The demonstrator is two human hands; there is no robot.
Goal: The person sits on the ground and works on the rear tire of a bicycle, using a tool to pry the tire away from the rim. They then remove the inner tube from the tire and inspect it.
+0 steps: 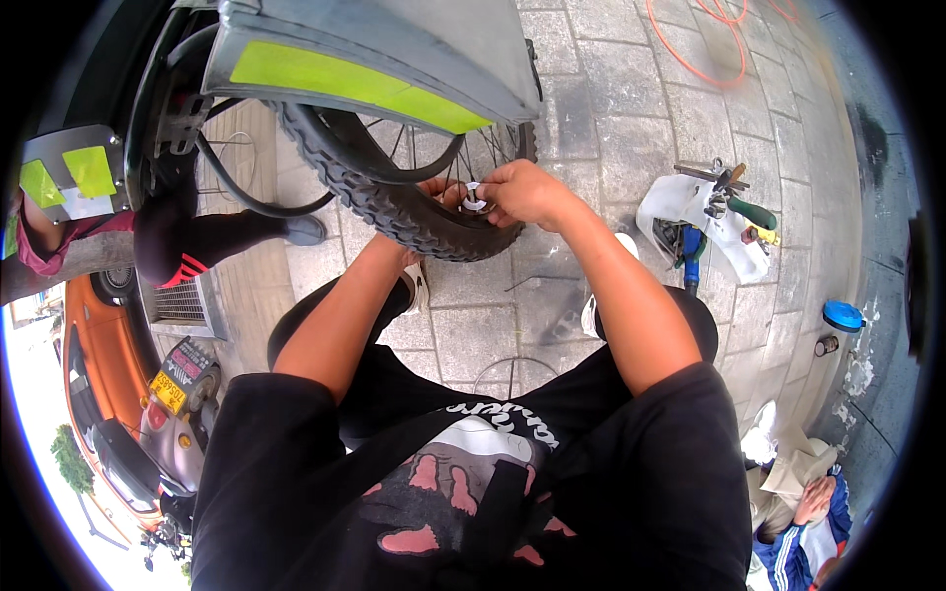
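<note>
A bicycle wheel with a knobby black tire (pixel 434 229) and thin spokes hangs in front of me under a grey fender-like cover (pixel 374 49) with a yellow-green panel. My left hand (pixel 443 191) reaches behind the tire and curls round it; its fingertips show at the inner rim, the rest is hidden. From the right, my right hand (pixel 528 193) pinches a small white piece with dark marks (pixel 474 198) at the rim between the spokes. I cannot make out what kind of piece it is.
Right of the wheel, a white container (pixel 670 202) holds several hand tools, among them a green-handled one (pixel 752 213). A blue round object (pixel 844 316) lies farther right. Another person's leg (pixel 212 231) is at left, a seated person (pixel 803 522) at lower right. An orange hose (pixel 698 59) curves on the paving.
</note>
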